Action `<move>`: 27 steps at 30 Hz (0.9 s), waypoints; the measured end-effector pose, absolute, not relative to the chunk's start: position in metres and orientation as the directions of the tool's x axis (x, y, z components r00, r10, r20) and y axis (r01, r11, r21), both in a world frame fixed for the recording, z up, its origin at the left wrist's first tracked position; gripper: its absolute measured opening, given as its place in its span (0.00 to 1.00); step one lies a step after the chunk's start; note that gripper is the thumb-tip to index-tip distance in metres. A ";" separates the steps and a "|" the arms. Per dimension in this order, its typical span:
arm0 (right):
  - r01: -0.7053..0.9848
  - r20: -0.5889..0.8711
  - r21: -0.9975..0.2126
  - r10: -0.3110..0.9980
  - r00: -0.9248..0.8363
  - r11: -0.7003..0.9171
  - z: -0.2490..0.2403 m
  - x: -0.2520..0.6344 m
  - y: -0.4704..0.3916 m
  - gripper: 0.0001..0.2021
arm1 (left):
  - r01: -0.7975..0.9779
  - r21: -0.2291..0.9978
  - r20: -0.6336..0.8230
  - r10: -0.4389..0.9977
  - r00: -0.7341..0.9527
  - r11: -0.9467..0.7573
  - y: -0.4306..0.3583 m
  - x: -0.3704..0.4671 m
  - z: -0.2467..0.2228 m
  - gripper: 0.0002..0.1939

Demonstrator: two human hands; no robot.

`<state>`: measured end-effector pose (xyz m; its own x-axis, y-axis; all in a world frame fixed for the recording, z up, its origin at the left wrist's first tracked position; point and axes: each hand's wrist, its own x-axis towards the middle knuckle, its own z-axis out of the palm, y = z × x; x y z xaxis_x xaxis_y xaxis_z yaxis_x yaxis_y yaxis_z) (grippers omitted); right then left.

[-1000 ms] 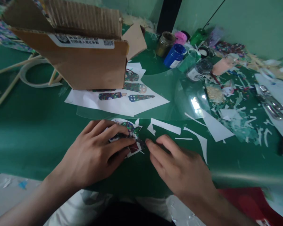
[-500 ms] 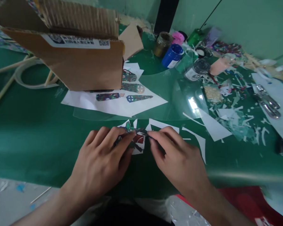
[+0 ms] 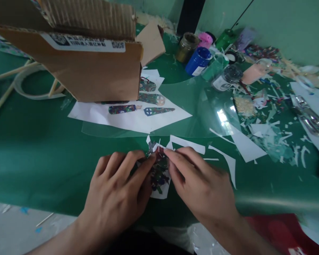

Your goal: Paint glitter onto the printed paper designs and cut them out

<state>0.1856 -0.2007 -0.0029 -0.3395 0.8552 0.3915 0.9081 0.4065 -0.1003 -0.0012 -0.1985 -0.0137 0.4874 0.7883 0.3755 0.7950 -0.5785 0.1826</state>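
Observation:
A small piece of white paper with a dark, many-coloured painted pattern (image 3: 160, 175) lies at the table's front, between my hands. My left hand (image 3: 119, 180) presses its thumb and forefinger onto the left side of this piece, the other fingers curled beside it. From the right, my right hand (image 3: 199, 177) reaches in with thumb and forefinger pinched at the upper edge, by a dark red patch. Whatever sits inside that pinch is too small and dark to make out. Part of the piece is hidden under my left fingers.
A cardboard box (image 3: 95, 74) stands behind on a white sheet (image 3: 133, 122) with painted cutouts. Paint jars (image 3: 198, 61) line the back. White paper scraps (image 3: 246, 143) and a metal clipper-like tool (image 3: 308, 115) lie right. A tape roll (image 3: 21, 88) lies left.
The patterned paper has been turned, and more of it now extends toward me between my hands. Both hands stay close around it, the right fingertips at its upper edge.

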 end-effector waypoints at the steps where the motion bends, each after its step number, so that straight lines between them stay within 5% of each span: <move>1: 0.908 0.390 -0.090 0.853 -0.347 0.410 -0.004 0.185 -0.201 0.10 | 0.793 0.197 0.383 0.790 0.479 -0.576 -0.198 -0.001 -0.015 0.18; 27: 0.910 0.357 -0.008 0.851 -0.386 0.415 -0.008 0.182 -0.200 0.14 | 0.792 0.224 0.413 0.792 0.451 -0.568 -0.199 -0.002 -0.017 0.16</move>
